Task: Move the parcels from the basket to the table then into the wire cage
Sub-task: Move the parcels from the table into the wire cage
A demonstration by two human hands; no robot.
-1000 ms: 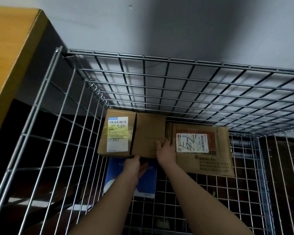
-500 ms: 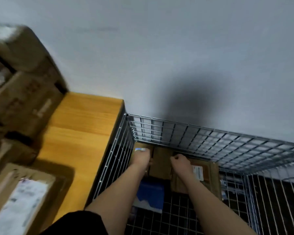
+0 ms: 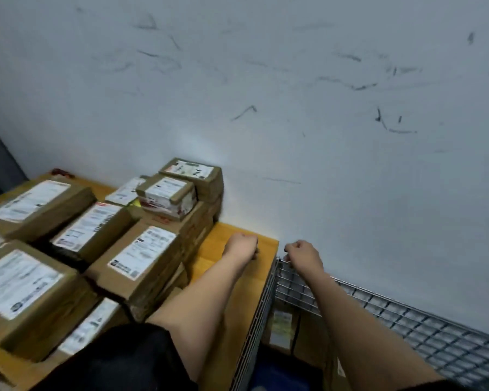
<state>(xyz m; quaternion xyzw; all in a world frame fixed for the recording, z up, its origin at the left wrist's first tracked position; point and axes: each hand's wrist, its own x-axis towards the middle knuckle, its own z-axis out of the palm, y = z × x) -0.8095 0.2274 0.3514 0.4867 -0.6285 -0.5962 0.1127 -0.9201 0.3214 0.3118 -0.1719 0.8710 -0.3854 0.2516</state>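
Note:
My left hand [image 3: 242, 246] hovers over the bare right end of the yellow wooden table [image 3: 249, 280], fingers curled, holding nothing. My right hand [image 3: 302, 253] is at the wire cage's [image 3: 378, 301] far left top corner, fingers curled and empty; whether it touches the rim I cannot tell. Down inside the cage lies a brown cardboard parcel [image 3: 283, 325] with a white label, and a dark blue parcel [image 3: 280, 373] lies nearer to me. Several labelled brown parcels cover the table on the left, the nearest one [image 3: 141, 255] beside my left forearm.
A scuffed white wall [image 3: 294, 108] stands right behind the table and the cage. A taller stack of parcels [image 3: 192, 176] leans against that wall. The cage sits flush against the table's right edge. A dark sleeve [image 3: 119, 359] fills the bottom of the view.
Both hands have come up out of the cage, leaving the brown parcel inside. The view has swung left and up, so the table's parcels now show.

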